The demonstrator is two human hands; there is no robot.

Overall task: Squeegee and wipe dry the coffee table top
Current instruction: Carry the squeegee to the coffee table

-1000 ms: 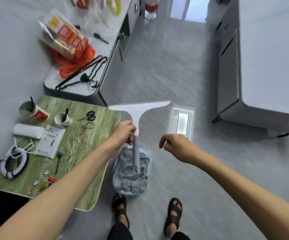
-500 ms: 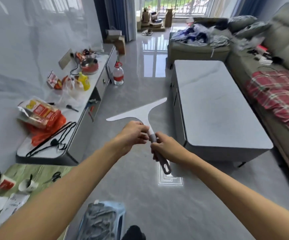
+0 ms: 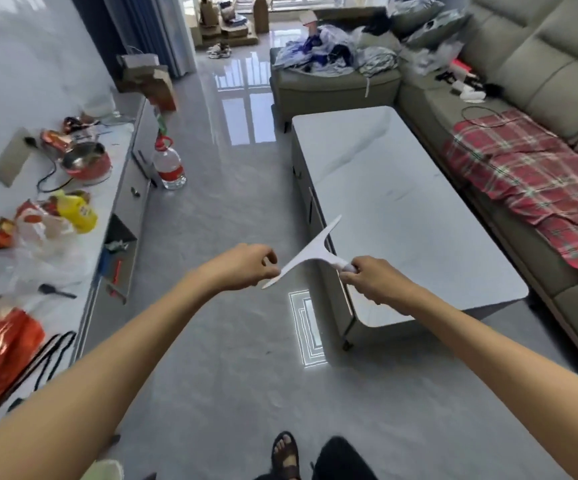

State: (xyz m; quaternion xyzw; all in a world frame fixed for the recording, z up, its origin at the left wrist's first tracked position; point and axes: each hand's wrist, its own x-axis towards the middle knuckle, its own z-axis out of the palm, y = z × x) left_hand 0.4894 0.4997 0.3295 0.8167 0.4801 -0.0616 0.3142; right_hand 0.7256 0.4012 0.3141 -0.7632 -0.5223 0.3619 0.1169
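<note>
A white T-shaped squeegee hangs in the air in front of me, its blade running diagonally from lower left to upper right. My right hand is closed around its handle, which is mostly hidden in the fist. My left hand sits just left of the blade's lower tip, fingers curled, touching or nearly touching it. The coffee table, with a glossy pale marble top, stands ahead on the right, and the squeegee is over its near left edge.
A sofa with a red plaid blanket runs along the table's right side. A long low cabinet cluttered with bags, a pot and bottles lines the left wall. A water bottle stands on the grey floor.
The squeegee has passed from my left hand to my right, which now holds the handle alone. The view has lifted and moved closer to the coffee table.
</note>
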